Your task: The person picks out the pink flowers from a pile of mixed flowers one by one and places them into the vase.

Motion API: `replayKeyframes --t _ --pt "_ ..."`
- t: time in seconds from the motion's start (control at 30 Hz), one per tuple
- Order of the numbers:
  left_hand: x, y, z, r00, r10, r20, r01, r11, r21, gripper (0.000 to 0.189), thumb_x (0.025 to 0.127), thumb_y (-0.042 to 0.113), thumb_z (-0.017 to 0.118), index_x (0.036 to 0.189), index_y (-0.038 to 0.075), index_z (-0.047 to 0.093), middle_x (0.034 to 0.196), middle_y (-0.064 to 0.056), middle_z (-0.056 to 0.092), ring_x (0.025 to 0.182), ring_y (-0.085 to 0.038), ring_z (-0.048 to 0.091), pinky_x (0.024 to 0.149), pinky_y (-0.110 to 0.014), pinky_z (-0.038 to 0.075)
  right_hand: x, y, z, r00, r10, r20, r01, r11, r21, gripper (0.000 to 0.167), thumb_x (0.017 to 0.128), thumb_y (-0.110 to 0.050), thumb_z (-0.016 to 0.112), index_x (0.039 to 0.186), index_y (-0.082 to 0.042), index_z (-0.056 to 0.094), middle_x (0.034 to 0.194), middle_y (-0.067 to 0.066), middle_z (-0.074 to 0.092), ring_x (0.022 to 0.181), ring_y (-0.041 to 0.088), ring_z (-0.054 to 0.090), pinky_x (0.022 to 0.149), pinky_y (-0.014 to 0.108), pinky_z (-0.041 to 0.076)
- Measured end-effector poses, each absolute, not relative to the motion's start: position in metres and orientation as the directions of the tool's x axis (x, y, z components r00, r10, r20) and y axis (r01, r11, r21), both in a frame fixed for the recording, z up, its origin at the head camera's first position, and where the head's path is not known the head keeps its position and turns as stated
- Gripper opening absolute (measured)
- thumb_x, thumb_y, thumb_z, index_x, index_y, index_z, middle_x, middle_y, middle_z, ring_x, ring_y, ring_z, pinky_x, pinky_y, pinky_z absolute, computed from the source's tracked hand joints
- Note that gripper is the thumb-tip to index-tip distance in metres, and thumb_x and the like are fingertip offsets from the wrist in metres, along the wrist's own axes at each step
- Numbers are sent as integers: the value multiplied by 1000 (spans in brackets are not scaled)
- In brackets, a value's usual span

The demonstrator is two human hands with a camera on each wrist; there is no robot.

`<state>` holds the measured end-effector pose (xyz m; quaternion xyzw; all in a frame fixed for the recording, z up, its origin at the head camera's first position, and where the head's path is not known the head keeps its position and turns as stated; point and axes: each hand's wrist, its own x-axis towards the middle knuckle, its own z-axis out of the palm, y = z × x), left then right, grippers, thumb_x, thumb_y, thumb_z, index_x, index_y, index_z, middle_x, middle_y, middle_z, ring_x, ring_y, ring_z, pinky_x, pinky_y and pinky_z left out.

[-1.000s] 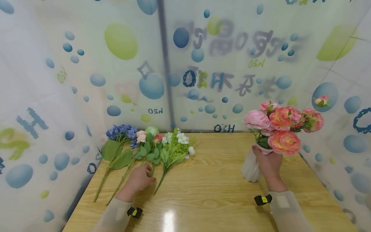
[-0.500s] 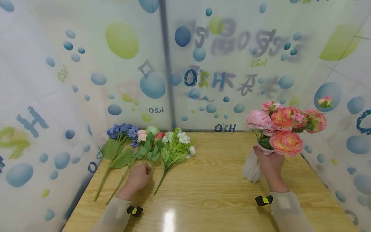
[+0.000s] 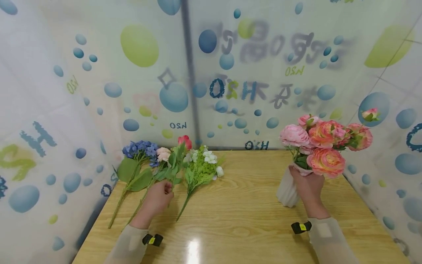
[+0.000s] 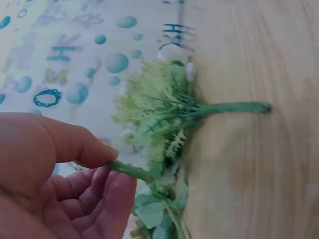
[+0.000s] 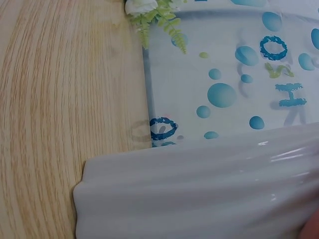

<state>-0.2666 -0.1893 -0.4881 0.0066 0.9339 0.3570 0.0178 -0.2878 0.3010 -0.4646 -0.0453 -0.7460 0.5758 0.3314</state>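
Note:
My left hand [image 3: 155,201] pinches the green stem [image 4: 130,171] of a flower with a red-pink bloom [image 3: 185,142], between thumb and fingertips. Its leaves [image 3: 174,167] and bloom stand raised above the table's back edge in the head view. My right hand [image 3: 308,186] grips the neck of a white ribbed vase [image 3: 286,191], which tilts slightly. Pink and orange flowers [image 3: 325,162] fill the vase's mouth. Only the vase's glossy side [image 5: 199,194] and a bit of a finger show in the right wrist view.
Left of the raised flower lie a blue hydrangea [image 3: 140,149] and a pale pink flower [image 3: 163,154]. To its right is a bunch of white flowers with light green foliage [image 3: 199,169]. A patterned curtain [image 3: 211,73] hangs behind the wooden table [image 3: 230,212].
My left hand has taken hold of the red-pink flower's stem, and the bloom has risen from among the other flowers. The right hand stays on the vase.

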Motion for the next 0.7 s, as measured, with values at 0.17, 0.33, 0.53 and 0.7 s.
replayKeyframes --t 0.17,0.33,0.53,0.7 --pt "-265 -180 -476 -999 28 30 41 745 666 24 90 14 58 112 6 58 91 -1 58 74 -15 54 56 -29 44 -287 304 -461 -776 454 437 -330 299 -896 85 71 -9 79 140 -28 34 136 -4 42 118 11 42 93 25 38" --pt "-265 -164 -463 -995 40 92 92 735 672 18 87 14 60 105 9 60 86 1 59 73 -13 55 57 -29 45 -287 307 -459 -787 479 389 -258 318 -912 86 71 -14 80 141 -29 33 137 -5 40 119 10 40 96 29 36" --pt "-270 -144 -457 -985 88 151 169 705 689 15 86 12 61 101 10 61 82 2 58 68 -13 53 58 -30 44 -287 307 -459 -782 484 392 -239 348 -906 85 72 -15 80 141 -29 32 137 -5 41 121 10 40 97 33 36" --pt "-269 -129 -452 -980 111 164 195 682 705 18 86 10 62 104 9 61 81 3 57 68 -13 52 60 -30 44 -283 303 -460 -798 482 362 -196 360 -912 85 71 -22 81 142 -25 33 138 -1 42 123 16 40 100 42 34"
